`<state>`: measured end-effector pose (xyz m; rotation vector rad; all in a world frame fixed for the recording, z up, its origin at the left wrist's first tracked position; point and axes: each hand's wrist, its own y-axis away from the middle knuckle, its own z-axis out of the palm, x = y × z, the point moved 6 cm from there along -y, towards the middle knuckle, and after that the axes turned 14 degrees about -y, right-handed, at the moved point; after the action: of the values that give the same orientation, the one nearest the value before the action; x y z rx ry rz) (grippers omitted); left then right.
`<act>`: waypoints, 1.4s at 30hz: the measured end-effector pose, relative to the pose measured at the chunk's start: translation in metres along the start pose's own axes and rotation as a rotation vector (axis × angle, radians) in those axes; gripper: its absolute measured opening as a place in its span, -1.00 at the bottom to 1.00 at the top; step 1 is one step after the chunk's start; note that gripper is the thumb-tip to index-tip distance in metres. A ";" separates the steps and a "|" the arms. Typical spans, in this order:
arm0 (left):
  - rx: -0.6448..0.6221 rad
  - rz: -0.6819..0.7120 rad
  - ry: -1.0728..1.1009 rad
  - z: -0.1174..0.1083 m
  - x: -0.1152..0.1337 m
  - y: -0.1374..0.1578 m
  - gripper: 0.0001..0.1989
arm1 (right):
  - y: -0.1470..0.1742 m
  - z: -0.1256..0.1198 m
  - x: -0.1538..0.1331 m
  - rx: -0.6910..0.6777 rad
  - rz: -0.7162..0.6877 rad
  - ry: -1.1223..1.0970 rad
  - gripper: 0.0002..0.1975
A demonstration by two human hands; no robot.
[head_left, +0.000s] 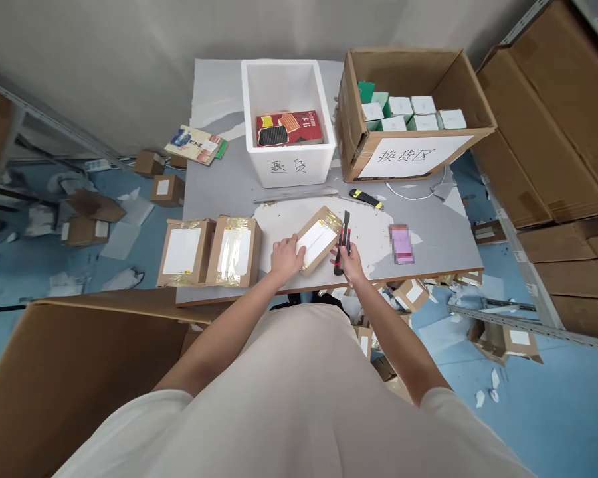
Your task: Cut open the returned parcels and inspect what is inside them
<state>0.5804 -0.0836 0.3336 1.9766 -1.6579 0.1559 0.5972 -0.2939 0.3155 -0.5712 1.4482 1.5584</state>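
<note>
My left hand (286,257) grips the near left end of a small taped cardboard box (321,238), thumb lying against its white label. The box sits at an angle on the table. In my right hand (351,263) is a red and black utility knife (345,244), its dark blade pointing away from me beside the box's right end. Two more taped cardboard boxes with white labels, a left one (183,251) and a right one (235,251), stand side by side left of my hands. A yellow and black utility knife (365,198) lies beyond my right hand.
A white foam box (291,166) holding red packages and a large carton (351,149) of white-green boxes stand at the table's back. Books (195,145) overhang its left edge. A pink blurred item (401,244) lies right. An open carton (99,372) stands near left; shelving flanks the right.
</note>
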 end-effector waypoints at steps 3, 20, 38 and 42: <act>-0.043 0.036 0.230 0.016 -0.017 0.017 -0.54 | -0.021 0.013 -0.012 0.000 -0.030 0.038 -0.62; 0.050 0.132 0.144 -0.020 -0.003 -0.105 -0.43 | 0.090 -0.030 0.033 0.071 0.260 -0.103 -0.46; 0.135 -0.228 0.171 -0.002 -0.041 0.012 -0.38 | -0.047 -0.020 -0.065 -0.108 -0.133 0.310 -0.51; 0.143 0.164 -0.111 -0.009 -0.007 -0.010 -0.14 | -0.026 -0.050 -0.074 -0.114 -0.043 0.566 -0.38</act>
<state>0.5906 -0.0725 0.3351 1.9832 -1.9293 0.2349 0.6432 -0.3660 0.3525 -1.1732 1.7453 1.5181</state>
